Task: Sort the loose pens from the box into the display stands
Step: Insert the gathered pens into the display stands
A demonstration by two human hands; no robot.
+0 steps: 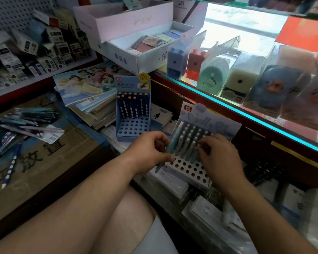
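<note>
- The teal pen (174,138), just left of centre, lies slanted across the left edge of the pale stand (187,168). The left hand (149,153) has its fingers curled round the lower half of the barrel, with the thumb near the tip end.
- By its look the pen is a light, stiff plastic stick with a smooth, probably slick barrel. A pinch at mid-barrel would leave the tip free to find a hole and should need little force. A hold too near the cap would likely let it swing.
- The right hand (222,158), right of centre, rests bent fingers on the pens standing in the pale stand. I cannot tell whether it pinches one or only steadies them.
- The pale stand holds several rows of white-capped pens (189,136) upright towards its back. The rows of holes nearest the camera are empty.
- The blue stand (132,128), just above and left of the hands, carries one row of dark pens (130,105) with yellow tops along its back. Its front holes are empty.
- The loose pens (22,123) lie in a jumbled heap at the left edge of the frame, on brown cardboard (50,162) printed with large characters. A dotted pen (11,166) lies apart from them, lower down. Whether that cardboard is part of the box is unclear.
- Both stands look like light card, so a hard push could shift or tip them.
</note>
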